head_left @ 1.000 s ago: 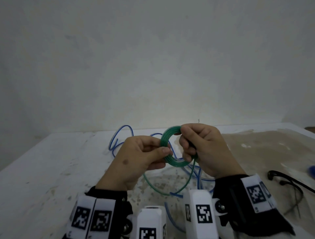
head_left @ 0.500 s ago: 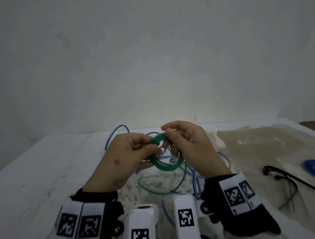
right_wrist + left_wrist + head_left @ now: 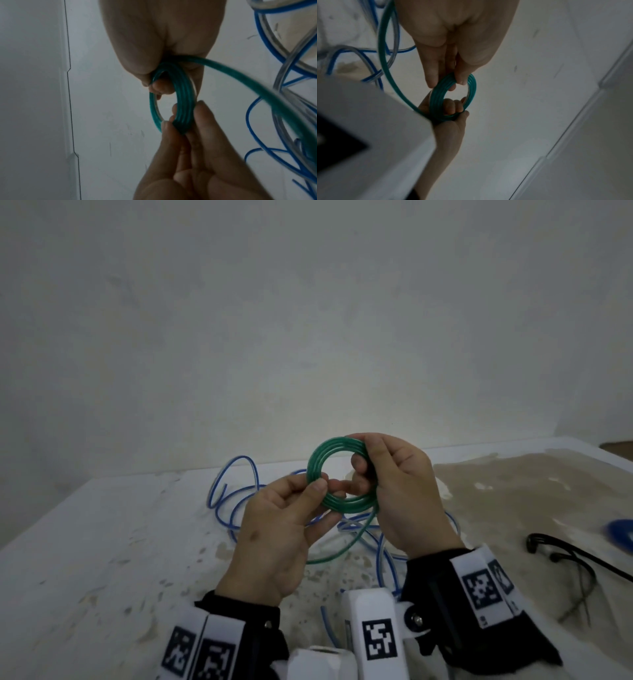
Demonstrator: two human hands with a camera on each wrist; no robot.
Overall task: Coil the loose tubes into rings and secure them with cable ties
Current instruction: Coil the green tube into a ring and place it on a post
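Note:
A green tube is wound into a small ring (image 3: 329,455) of several turns, held up above the white table (image 3: 102,542). My left hand (image 3: 274,529) pinches the ring's lower left side between thumb and fingers. My right hand (image 3: 400,484) grips its right side, thumb inside the ring. The loose green tail (image 3: 342,546) hangs down from the right hand to the table. In the left wrist view the ring (image 3: 453,94) sits between both hands; the right wrist view shows the ring (image 3: 173,97) too. Loose blue and clear tubes (image 3: 233,491) lie tangled on the table beneath.
Black cable ties (image 3: 561,553) lie on the table at the right, beside a blue object (image 3: 621,534) at the frame's edge. A pale wall rises close behind the table. The table's right part is stained brown.
Both hands have lifted the green ring a little and turned it, so its opening now faces the head camera. The hanging green tail has grown shorter.

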